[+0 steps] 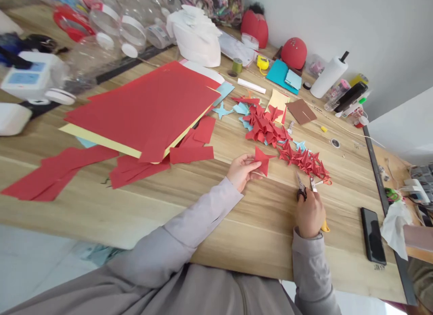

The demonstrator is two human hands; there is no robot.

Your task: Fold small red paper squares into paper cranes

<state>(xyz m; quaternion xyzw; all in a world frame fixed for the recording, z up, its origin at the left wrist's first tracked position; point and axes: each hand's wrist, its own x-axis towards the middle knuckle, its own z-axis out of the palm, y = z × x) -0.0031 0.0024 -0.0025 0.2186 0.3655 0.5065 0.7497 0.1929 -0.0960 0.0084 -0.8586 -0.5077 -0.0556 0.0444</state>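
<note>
My left hand (pixel 241 171) is closed on a folded red paper star (pixel 262 162), pinching it between thumb and fingers just above the table. My right hand (pixel 309 213) is closed low over the table, its fingers at the dark handles of a pair of scissors (pixel 301 185), whose blades point away from me. A metal-tipped tool (pixel 313 184) sticks out beside the scissors, and a yellow handle (pixel 325 226) shows beneath the hand; the hand hides how they join. Beyond both hands lie a pile of red paper stars (pixel 265 125) and a row of red stars (pixel 304 159).
Large red paper sheets (pixel 145 107) and cut red strips (pixel 142 170) lie at the left. A black phone (pixel 372 236) lies at the right. Plastic bottles (pixel 131 30), a tissue pack (pixel 196 37) and a yellow tape measure (pixel 262 63) stand at the back.
</note>
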